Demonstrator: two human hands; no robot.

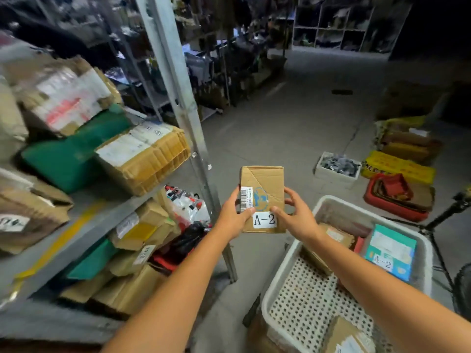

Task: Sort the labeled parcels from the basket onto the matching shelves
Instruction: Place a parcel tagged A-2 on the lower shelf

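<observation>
I hold a small brown cardboard parcel (pixel 265 184) upright in front of me, above the floor between the shelf and the basket. It carries a barcode sticker and a white label reading A-2. My left hand (pixel 235 215) grips its left edge and my right hand (pixel 297 212) grips its right edge. Low on the right stands the white perforated basket (pixel 313 296), holding a teal parcel (pixel 391 250) also labeled A-2 and a few brown parcels. The grey metal shelf (pixel 84 225) on my left is stacked with brown and green parcels.
The shelf's upright post (pixel 183 103) runs just left of the held parcel. On the floor at the right lie a white foam box (pixel 337 169), a yellow crate (pixel 397 166), a red tray (pixel 397 197) and a tripod (pixel 448 212). More racks line the dark aisle behind.
</observation>
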